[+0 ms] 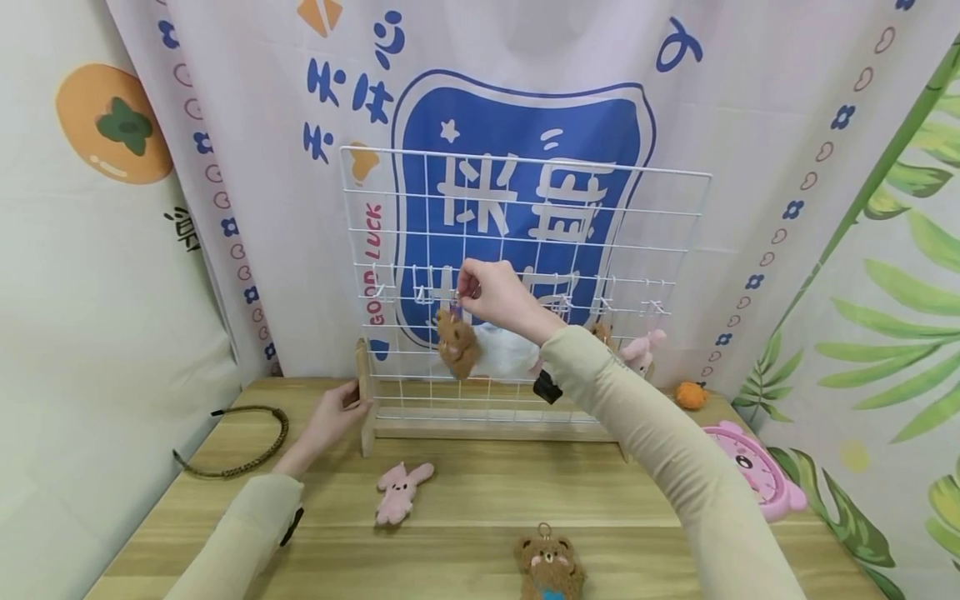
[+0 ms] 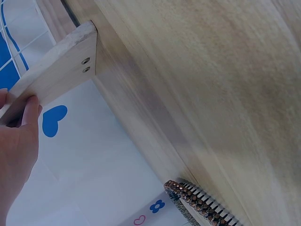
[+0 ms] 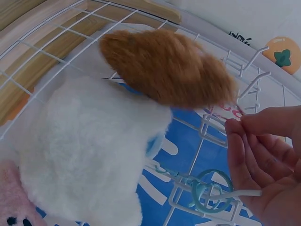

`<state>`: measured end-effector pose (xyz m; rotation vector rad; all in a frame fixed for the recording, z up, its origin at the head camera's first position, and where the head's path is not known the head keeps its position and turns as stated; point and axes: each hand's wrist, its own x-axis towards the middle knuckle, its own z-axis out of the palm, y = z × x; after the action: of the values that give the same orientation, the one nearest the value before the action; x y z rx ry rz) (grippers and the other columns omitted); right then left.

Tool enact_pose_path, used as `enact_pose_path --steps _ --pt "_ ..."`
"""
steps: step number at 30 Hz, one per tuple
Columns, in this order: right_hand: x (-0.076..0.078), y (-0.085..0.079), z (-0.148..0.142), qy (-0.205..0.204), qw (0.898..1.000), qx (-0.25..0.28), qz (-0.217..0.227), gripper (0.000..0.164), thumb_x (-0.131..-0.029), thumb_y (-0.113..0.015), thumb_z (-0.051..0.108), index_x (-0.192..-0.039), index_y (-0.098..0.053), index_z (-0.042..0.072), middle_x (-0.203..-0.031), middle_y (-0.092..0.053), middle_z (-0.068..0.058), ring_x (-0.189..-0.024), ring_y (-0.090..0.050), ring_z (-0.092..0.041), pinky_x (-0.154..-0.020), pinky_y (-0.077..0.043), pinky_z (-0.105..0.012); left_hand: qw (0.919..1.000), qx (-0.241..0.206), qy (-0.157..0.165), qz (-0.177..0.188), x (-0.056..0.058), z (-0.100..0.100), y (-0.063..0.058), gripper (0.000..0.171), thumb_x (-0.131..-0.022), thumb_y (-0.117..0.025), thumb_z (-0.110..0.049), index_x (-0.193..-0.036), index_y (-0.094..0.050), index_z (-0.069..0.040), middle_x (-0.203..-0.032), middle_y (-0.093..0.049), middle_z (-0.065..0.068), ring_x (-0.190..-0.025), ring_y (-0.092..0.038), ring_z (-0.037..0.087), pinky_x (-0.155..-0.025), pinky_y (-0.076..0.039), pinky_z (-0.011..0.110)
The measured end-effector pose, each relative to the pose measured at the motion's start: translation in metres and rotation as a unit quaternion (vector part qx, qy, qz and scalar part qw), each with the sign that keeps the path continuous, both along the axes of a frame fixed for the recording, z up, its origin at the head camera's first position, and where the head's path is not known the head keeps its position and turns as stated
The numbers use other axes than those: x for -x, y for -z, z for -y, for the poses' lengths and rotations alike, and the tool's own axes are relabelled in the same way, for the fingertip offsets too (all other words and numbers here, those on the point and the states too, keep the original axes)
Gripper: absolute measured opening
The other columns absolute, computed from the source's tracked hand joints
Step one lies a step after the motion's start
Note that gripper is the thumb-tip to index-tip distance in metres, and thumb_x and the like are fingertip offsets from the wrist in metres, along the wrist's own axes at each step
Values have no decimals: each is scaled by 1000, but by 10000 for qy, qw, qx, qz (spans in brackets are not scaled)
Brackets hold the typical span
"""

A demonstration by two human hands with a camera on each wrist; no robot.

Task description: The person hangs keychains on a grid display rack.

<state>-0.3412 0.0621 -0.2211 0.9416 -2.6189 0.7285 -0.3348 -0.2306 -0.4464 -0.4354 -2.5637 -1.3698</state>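
My right hand [image 1: 498,296] pinches the thin loop at the top of a brown plush charm [image 1: 458,346] in front of a white wire grid rack [image 1: 525,158]. In the right wrist view the charm hangs blurred from thumb and fingertip, near a white hook [image 3: 256,80]. Beside it a white plush [image 3: 89,150] hangs by a light-blue ring [image 3: 211,190] on another hook. My left hand [image 1: 333,421] holds the rack's wooden end support [image 1: 364,392], thumb on one side and fingers on the other, as the left wrist view [image 2: 23,136] also shows.
A pink rabbit plush [image 1: 399,493] and a brown bear plush [image 1: 550,571] lie on the wooden table [image 1: 465,542]. A dark headband [image 1: 258,462] lies at left. At right are a pink clock [image 1: 757,471] and an orange plush [image 1: 691,395]. A pink plush [image 1: 641,352] hangs on the rack.
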Motion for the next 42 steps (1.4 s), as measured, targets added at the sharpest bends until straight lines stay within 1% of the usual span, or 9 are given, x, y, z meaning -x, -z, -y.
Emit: enact_pose_path --steps 4,9,16,21,25,29,33,37,42 --pt "-2 0 -1 2 10000 -41 10 6 -92 -64 3 -91 -60 7 -96 -73 -10 -86 -69 -19 -72 -62 -26 10000 -13 -2 -12 0 -1 0 48 -98 -58 -3 -136 -43 21 -133 -53 40 -126 -53 51 -106 -49 51" --pt "-9 -1 -8 -127 9997 124 -138 5 -93 -63 4 -91 -60 8 -95 -73 -9 -85 -70 -18 -72 -61 -26 10000 -61 36 -10 -1 -2 -1 48 -98 -57 -3 -137 -42 21 -134 -52 40 -127 -53 51 -106 -48 51" --pt "-34 5 -19 -480 9973 495 -250 5 -91 -65 3 -91 -62 6 -87 -72 -8 -74 -66 -14 -68 -59 -19 10000 -46 39 3 -2 -1 -2 48 -98 -57 -1 -137 -41 21 -134 -51 41 -127 -52 52 -105 -49 51" --pt "-51 17 -15 -835 9953 419 -262 7 -89 -68 1 -91 -63 5 -85 -73 -10 -71 -67 -11 -64 -59 -14 10000 -25 42 -24 -1 0 -4 49 -98 -57 -2 -137 -41 21 -134 -50 41 -127 -52 52 -105 -49 52" --pt "-56 44 -7 -1044 9945 69 -64 7 -87 -70 3 -89 -64 5 -82 -72 -7 -69 -64 -8 -63 -56 -9 10000 10 8 -13 1 0 -2 49 -97 -57 -2 -138 -40 20 -135 -51 40 -127 -53 51 -105 -49 50" --pt "-57 83 4 -1352 9901 -320 191 7 -87 -70 4 -87 -64 7 -80 -71 -5 -68 -62 -7 -63 -53 -7 10000 22 -43 -18 2 1 2 48 -97 -57 -2 -138 -42 19 -134 -52 39 -126 -54 50 -105 -49 50" --pt "-50 126 18 -1639 9844 -497 413 7 -87 -70 3 -85 -65 6 -82 -74 -8 -72 -69 -12 -65 -54 -7 10000 -39 -22 -68 3 2 4 47 -97 -58 -2 -137 -44 19 -133 -53 39 -125 -55 51 -105 -49 51" --pt "-39 162 34 -1518 9824 -784 761 5 -89 -69 6 -85 -67 7 -84 -75 -7 -74 -68 -9 -65 -52 -5 9999 -98 15 -64 3 2 4 47 -97 -59 -3 -136 -44 19 -132 -54 39 -125 -55 50 -106 -49 50" --pt "-22 197 53 -1093 9829 -1114 976 5 -90 -65 7 -87 -70 8 -83 -72 -5 -64 -54 0 -57 -43 -6 9998 -199 50 -54 -1 1 1 50 -96 -60 -4 -137 -43 19 -133 -53 39 -125 -55 50 -106 -50 50"
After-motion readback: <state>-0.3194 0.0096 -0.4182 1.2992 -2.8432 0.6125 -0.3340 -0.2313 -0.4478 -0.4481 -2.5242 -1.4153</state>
